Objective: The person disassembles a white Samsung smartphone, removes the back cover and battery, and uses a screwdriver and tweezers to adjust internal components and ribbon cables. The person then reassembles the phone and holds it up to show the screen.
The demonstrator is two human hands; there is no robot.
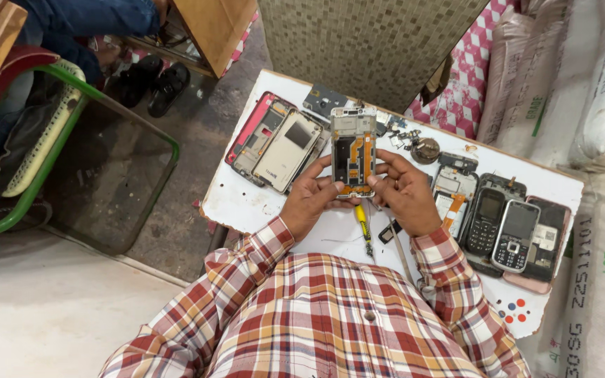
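Note:
I hold an opened phone frame [353, 150] upright over a small white table [236, 203]; its inside shows an orange flex cable on a dark board. My left hand [311, 197] grips its lower left edge and my right hand [405, 192] grips its lower right edge, thumbs on the face. Just below the hands a yellow-handled screwdriver [363, 225] lies on the table. A thin metal tool [402, 248] lies beside it under my right wrist.
Dismantled phone shells [278, 142] lie at the table's left. Keypad phones [502, 224] and an open phone body [451, 189] sit at the right, small loose parts [404, 138] at the back. White sacks [582, 84] stand right; a green-framed chair [50, 140] and another person's legs at the left.

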